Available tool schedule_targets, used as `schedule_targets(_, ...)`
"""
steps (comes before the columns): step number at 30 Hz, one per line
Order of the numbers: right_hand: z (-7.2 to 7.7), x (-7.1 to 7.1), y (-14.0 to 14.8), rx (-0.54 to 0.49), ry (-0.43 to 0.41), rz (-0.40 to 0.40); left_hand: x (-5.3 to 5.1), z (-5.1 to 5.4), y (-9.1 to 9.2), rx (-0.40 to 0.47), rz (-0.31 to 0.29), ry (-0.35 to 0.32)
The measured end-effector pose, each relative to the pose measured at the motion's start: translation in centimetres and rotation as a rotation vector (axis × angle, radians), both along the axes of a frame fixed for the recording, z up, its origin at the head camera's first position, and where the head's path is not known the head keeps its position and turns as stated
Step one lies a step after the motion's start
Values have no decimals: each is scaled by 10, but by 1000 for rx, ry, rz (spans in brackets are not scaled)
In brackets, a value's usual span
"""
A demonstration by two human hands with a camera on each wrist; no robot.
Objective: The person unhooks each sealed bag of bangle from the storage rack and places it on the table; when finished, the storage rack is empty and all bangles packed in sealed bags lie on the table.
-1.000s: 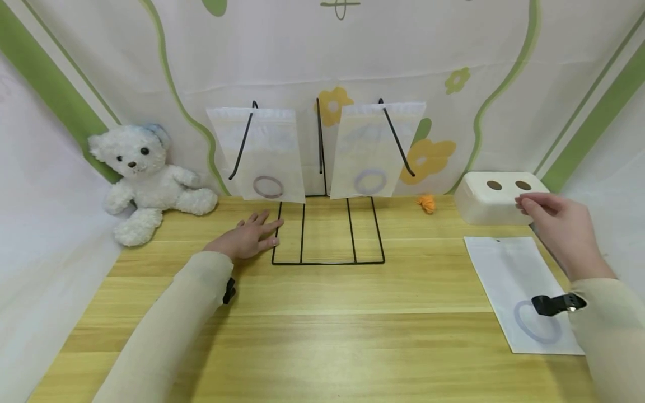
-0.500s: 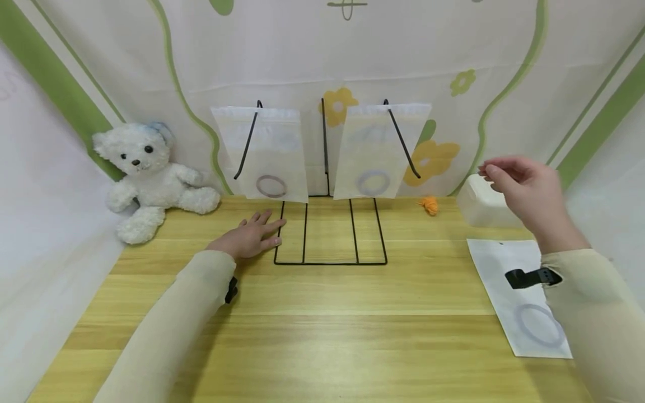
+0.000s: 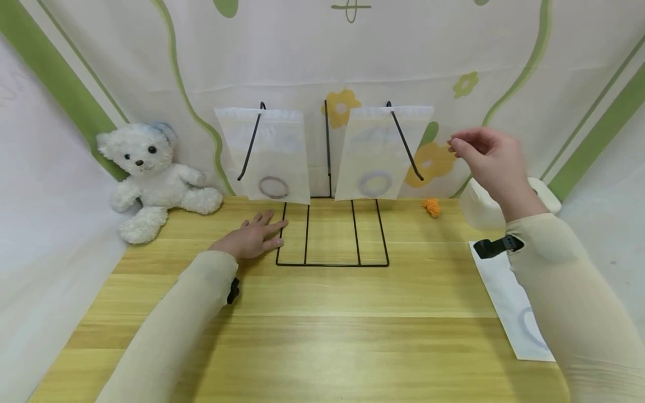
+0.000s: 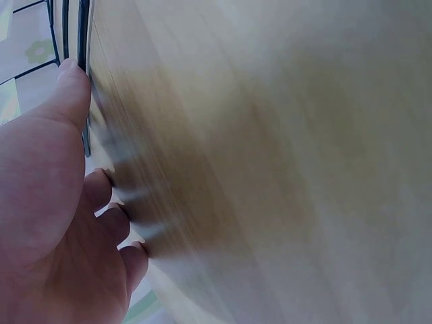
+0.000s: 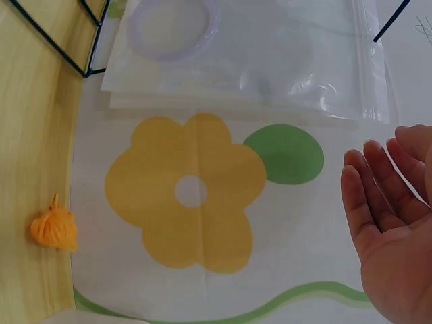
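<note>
A black wire rack (image 3: 332, 265) stands at the back of the wooden table. From its left hook hangs a translucent white zip bag (image 3: 277, 145) with a mauve ring (image 3: 260, 187) low inside. Its right hook carries a similar bag (image 3: 370, 148) with a pale lilac ring (image 5: 138, 34). My left hand (image 3: 247, 240) rests on the table, fingers spread, the thumb and a finger at the rack base's left edge. My right hand (image 3: 491, 159) is raised right of the right bag, fingers loosely curled, nothing visible in them. Partly behind my right sleeve lies a third bag (image 3: 504, 291) with a lilac ring.
A white box (image 3: 481, 207) stands at the back right, partly behind my right forearm. Near the back edge lies a small orange bundle (image 3: 431, 207). A white teddy bear (image 3: 156, 176) sits at the back left. Patterned cloth (image 3: 282, 45) hangs behind.
My right hand has moved left and up from beside the white box toward the rack, its sleeve now covering part of the lying bag. The left hand stays at the rack base.
</note>
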State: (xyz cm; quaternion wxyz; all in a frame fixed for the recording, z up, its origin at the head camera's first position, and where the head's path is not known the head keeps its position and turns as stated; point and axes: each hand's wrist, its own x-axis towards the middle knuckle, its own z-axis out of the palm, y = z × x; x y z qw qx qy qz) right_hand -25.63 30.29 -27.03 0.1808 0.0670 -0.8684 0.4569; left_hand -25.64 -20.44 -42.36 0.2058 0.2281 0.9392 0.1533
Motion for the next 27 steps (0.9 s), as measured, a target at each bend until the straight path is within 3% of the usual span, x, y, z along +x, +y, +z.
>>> schedule_targets(6,1,-16,-13,-37,-28,-7,-11,-20,-9,37,0,10)
schedule_targets(8,1,-20,-17,-45,-36,-17,-12,-23,-9,40,-4,15)
schedule_targets(14,0,-33,-25,-72,-65,-5,-25,-43,-15,20,10,31)
schedule_targets(27,6,-41,-39,-267,-57,31,-25,-43,-15,25,12,32)
